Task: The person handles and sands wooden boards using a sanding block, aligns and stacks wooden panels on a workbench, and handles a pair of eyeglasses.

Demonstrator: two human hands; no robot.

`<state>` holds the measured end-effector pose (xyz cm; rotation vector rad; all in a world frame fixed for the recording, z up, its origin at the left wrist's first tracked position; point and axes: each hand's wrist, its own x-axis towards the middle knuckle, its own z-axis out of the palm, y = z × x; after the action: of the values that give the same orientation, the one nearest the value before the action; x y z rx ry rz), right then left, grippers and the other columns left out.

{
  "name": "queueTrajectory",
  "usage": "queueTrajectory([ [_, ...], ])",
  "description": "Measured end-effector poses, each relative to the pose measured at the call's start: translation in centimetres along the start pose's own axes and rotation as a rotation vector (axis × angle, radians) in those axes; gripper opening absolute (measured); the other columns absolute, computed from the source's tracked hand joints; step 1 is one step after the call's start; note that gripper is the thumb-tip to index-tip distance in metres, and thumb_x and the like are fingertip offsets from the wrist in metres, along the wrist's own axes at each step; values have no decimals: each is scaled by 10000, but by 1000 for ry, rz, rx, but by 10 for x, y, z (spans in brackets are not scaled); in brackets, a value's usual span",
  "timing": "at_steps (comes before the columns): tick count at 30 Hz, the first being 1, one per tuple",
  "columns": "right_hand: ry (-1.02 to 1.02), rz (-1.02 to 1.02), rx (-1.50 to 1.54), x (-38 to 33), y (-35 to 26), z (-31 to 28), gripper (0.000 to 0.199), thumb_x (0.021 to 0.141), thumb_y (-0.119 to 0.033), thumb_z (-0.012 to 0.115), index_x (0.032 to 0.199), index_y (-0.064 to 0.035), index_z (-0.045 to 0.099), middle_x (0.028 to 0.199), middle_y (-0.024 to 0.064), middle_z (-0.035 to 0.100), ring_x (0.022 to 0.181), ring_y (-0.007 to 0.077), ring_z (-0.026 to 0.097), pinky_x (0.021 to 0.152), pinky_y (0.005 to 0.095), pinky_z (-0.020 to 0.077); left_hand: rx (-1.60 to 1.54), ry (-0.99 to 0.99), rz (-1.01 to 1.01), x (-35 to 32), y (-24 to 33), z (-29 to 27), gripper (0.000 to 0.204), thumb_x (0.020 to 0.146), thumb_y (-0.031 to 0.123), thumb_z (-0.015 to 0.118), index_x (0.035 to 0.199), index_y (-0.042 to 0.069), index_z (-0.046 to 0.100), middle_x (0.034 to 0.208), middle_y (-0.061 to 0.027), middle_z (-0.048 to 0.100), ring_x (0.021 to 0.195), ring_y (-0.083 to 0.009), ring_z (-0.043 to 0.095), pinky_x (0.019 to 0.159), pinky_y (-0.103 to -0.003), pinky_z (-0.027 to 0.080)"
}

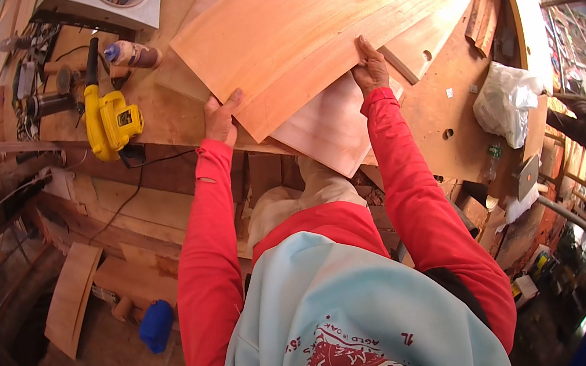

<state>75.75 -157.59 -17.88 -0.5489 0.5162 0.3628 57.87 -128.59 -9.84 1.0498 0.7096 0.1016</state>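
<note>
L hand & R hand, fingers clamped on plywood sheet edge, atop workbench.

It was a woodworking shop, probably open-sided, though the rim blurred. A scarred plywood workbench carried wooden boards, a yellow power blower and scattered tools. Offcuts lay below.
</note>
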Motion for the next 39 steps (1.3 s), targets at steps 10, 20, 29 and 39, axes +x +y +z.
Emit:
queueTrajectory([
  [10, -113, 242, -430, -50, -16, 8, 239, 929, -128, 620, 1062, 58, 549, 1011, 165, 651, 908, 275, 674, 838, 403, 571, 382, 92, -104, -3, -16, -34, 584, 741, 108, 818, 1179, -66, 474, 1143, -167, 620, 1012, -220, 628, 890, -341, 509],
  [20, -192, 143, -963, -123, -2, 29, 274, 942, -161, 547, 1055, 89, 530, 946, 227, 667, 775, 261, 697, 706, 353, 600, 701, 213, 91, 3, -26, -56, 677, 713, 288, 829, 1169, -52, 462, 1159, -238, 611, 1051, -329, 621, 891, -390, 493],
  [29, -267, -479, -1522, -131, 34, 19, 229, 886, -100, 617, 1056, 28, 530, 956, 182, 668, 818, 282, 675, 686, 376, 562, 1491, 327, 243, -37, -6, -42, 695, 789, 381, 729, 1274, -13, 423, 1179, -307, 556, 1113, -399, 557, 925, -454, 462],
  [39, -879, -778, -2227, -111, 70, 32, 824, 807, -381, 692, 1494, -124, 317, 1570, 187, 209, 1454, 417, 148, 1153, 601, 131, 968, 241, 249, -61, -83, -31, 862, 823, 266, 687, 1469, -80, 233, 1355, -302, 485, 1287, -360, 476, 1073, -391, 368],
])
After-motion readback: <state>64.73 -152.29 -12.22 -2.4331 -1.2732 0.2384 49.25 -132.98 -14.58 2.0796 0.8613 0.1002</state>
